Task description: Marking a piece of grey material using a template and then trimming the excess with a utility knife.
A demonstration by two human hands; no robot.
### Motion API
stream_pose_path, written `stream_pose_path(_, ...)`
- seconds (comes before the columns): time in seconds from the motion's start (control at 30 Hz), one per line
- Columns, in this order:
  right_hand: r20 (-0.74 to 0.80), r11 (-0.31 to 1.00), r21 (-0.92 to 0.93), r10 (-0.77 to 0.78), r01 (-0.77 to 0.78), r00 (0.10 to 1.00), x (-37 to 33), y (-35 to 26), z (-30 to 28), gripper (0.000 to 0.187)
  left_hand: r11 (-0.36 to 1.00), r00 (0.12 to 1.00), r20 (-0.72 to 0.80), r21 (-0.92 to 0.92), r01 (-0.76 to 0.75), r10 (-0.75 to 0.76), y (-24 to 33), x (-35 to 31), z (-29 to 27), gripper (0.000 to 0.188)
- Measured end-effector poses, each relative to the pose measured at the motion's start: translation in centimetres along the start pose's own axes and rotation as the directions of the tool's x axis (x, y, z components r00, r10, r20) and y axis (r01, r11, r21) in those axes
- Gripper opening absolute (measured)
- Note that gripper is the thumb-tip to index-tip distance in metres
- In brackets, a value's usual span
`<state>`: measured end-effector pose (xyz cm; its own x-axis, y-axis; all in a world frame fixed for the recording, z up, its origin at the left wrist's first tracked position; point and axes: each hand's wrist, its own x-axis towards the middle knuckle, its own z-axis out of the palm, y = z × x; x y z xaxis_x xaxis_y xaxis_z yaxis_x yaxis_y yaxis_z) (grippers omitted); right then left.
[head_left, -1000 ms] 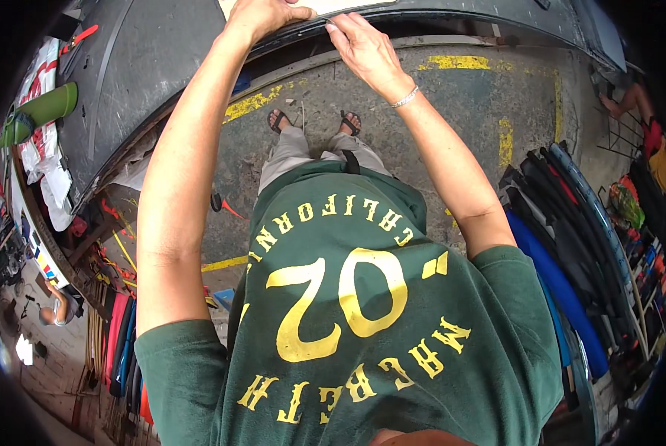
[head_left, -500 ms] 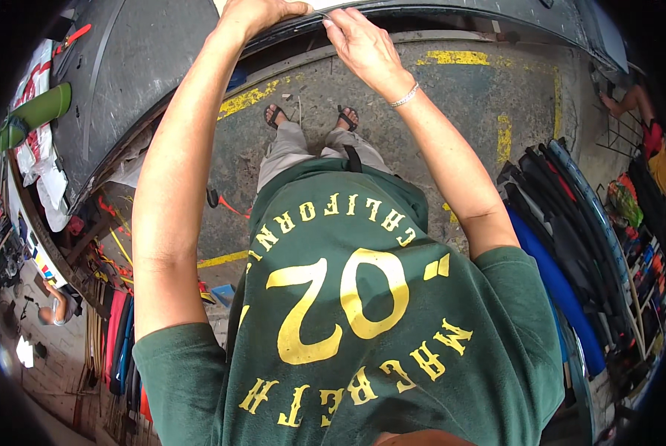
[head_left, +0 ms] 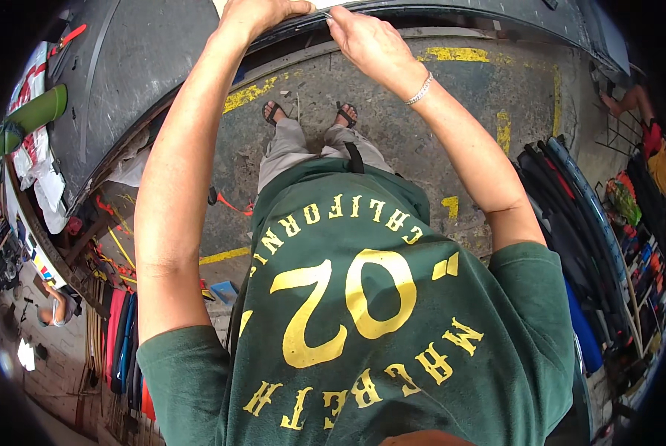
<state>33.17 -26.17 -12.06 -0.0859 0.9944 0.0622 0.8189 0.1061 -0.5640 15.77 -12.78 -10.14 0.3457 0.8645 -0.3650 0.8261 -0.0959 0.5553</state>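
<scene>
Both my hands work close together at the front edge of a dark table [head_left: 154, 52], at the top of the view. My left hand [head_left: 262, 13] bends over the edge with its thumb stretched toward the right hand; its other fingers are mostly hidden. A strip of pale material [head_left: 333, 9] shows by the fingertips. My right hand [head_left: 377, 48], wearing a silver bracelet on its wrist, pinches a small thin grey piece [head_left: 325, 14] between thumb and forefinger. What this piece is, I cannot make out.
A green roll [head_left: 47, 108] and white-and-red plastic sheeting [head_left: 47, 182] lie at the table's left. Dark and blue fabric rolls [head_left: 570, 215] stand at right. Other people's limbs [head_left: 630, 100] show at far right and lower left. Orange strips [head_left: 232, 202] lie on the floor.
My right hand has turned slightly, with its wrist and forearm swinging to the right and its elbow moving outward. The left hand stays nearly in place.
</scene>
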Motion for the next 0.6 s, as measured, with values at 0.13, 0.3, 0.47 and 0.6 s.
stream_pose_path(0.13, -0.049, 1.000, 0.007, -0.022, 0.022, 0.999, -0.19, -0.22, 0.16, 0.024, 1.000, 0.999, -0.035, 0.023, -0.019, 0.020, -0.38, -0.12, 0.20, 0.044)
stream_pose_path(0.3, -0.036, 1.000, 0.017, 0.011, -0.011, 0.999, -0.47, -0.58, 0.06, 0.024, 0.999, 0.998, -0.048, 0.014, -0.032, 0.032, -0.07, -0.47, 0.26, 0.044)
stream_pose_path(0.47, -0.011, 0.999, 0.006, 0.047, -0.047, 0.999, -0.47, -0.71, 0.07, 0.023, 0.998, 0.997, -0.056, 0.018, -0.060, 0.061, -0.49, -0.47, 0.50, 0.045)
stream_pose_path(0.6, -0.016, 0.998, 0.034, 0.053, -0.053, 0.998, -0.50, -0.84, -0.05, 0.024, 1.000, 0.999, -0.034, 0.012, -0.021, 0.022, -0.01, -0.59, 0.45, 0.045)
